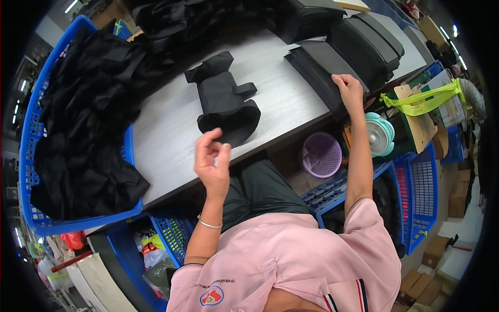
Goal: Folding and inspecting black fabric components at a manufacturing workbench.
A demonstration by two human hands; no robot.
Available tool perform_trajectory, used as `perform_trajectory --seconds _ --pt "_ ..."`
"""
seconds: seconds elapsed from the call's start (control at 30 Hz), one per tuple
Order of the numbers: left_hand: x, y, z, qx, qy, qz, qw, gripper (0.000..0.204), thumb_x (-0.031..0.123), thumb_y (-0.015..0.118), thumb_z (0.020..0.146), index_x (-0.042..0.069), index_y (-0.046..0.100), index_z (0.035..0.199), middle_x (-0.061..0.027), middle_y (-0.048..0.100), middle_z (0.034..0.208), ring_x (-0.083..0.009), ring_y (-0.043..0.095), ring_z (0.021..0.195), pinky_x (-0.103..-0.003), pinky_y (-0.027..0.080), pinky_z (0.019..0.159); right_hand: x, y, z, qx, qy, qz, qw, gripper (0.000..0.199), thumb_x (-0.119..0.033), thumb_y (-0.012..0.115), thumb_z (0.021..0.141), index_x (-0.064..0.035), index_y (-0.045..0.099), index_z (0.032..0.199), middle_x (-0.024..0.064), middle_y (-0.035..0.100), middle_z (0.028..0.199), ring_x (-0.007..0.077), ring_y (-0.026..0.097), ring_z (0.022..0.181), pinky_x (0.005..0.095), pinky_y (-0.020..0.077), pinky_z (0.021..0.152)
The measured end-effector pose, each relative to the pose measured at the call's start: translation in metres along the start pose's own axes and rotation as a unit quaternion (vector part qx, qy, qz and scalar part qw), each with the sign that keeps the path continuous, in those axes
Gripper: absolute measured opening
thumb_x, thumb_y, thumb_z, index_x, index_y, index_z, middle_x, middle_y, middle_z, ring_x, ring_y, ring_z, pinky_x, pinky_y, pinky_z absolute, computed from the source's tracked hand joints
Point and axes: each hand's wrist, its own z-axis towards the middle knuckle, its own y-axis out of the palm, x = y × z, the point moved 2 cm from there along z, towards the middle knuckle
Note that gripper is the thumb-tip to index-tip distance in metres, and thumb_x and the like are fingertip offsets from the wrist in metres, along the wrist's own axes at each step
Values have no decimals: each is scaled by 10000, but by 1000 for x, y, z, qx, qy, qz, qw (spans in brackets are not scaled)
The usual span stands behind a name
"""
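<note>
My left hand (212,162) hovers at the table's near edge, fingers loosely bent and apart, with nothing in it. Just beyond its fingertips a black fabric piece (218,93) lies on the table, with flaps folded up at both ends and a small tab on its right side. My right hand (349,92) reaches to a stack of flat black pieces (322,65) on the right. Its thumb and fingers are pinched together at the stack's near side. Whether a sheet is between them cannot be made out.
A blue basket (25,182) heaped with black fabric (88,119) stands left of the white table (171,119). More black stacks (366,41) lie at the far right. Beyond the near edge are a purple wastebasket (332,156), a turquoise fan (379,134) and blue crates (423,182).
</note>
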Motion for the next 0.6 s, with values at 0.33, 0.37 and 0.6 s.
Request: perform_trajectory --seconds 0.33,0.37,0.6 --pt "-19 9 -43 -187 -236 -314 900 1174 540 877 652 39 288 1535 -89 403 1503 -243 410 1371 -406 357 1120 -220 -1 -228 68 -367 -19 928 191 -84 714 840 -14 660 1009 158 674 1165 284 680 934 335 542 727" --pt "-30 0 -47 -197 -279 -326 882 1215 585 877 615 42 295 1533 -84 386 1523 -241 403 1382 -397 359 1121 -225 1 -241 14 -369 14 929 222 -86 717 830 -21 649 1032 148 676 1176 275 683 942 327 541 724" --pt "12 -19 -52 -181 -240 -390 870 1151 564 857 659 53 297 1525 -154 496 1435 -316 496 1326 -446 401 1120 -225 4 -267 -269 -101 274 918 116 -103 645 954 -13 646 1028 157 644 771 289 650 651 309 503 600"
